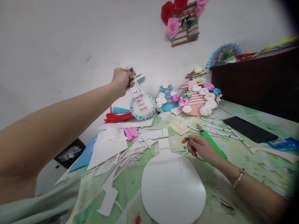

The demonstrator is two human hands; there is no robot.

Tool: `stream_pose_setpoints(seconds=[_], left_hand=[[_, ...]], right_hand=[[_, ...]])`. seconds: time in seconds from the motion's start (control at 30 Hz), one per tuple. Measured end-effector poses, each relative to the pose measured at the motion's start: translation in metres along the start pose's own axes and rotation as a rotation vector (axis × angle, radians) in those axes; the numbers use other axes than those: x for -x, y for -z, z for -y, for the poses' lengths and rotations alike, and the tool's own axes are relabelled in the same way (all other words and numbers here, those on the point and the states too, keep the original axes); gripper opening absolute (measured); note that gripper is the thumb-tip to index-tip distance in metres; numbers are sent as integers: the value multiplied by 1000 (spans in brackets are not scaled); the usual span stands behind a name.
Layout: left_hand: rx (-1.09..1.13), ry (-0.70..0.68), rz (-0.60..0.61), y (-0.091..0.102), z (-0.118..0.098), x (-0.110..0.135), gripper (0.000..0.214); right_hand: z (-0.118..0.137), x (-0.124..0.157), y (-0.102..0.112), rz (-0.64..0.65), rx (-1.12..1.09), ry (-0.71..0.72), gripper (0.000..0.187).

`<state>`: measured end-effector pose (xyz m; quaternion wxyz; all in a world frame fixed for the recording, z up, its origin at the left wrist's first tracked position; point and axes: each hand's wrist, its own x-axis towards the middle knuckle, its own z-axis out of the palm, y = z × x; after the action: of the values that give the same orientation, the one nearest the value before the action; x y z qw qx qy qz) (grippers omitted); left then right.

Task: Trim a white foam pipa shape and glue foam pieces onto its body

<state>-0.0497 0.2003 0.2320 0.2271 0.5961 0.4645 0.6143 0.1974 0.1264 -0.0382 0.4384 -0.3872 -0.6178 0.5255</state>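
My left hand is stretched far out to the back of the table, its fingers closed on the top of a paper banjo craft with a blue-rimmed round body and a striped neck. Thin white strips trail from that hand toward the craft. My right hand rests on the table near the top edge of a large white paper circle, fingers curled around a green-handled craft knife. A bracelet sits on my right wrist.
Two paper guitar crafts with flowers lean on the wall. White strips and paper scraps, pink paper, red paper, blue card, several pens and a black tablet lie on the green tabletop. A dark cabinet stands right.
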Motion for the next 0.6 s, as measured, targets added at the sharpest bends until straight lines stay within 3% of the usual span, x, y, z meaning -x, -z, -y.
stream_pose_setpoints(seconds=[0.27, 0.43, 0.6], left_hand=[[-151, 2, -195, 69, 30, -25, 21], [-330, -23, -377, 136, 44, -50, 23], [-525, -71, -443, 207, 68, -41, 23]], right_hand=[[-7, -6, 10, -121, 10, -55, 31], [-8, -7, 17, -176, 37, -52, 29], [-6, -6, 17, -184, 36, -77, 30]])
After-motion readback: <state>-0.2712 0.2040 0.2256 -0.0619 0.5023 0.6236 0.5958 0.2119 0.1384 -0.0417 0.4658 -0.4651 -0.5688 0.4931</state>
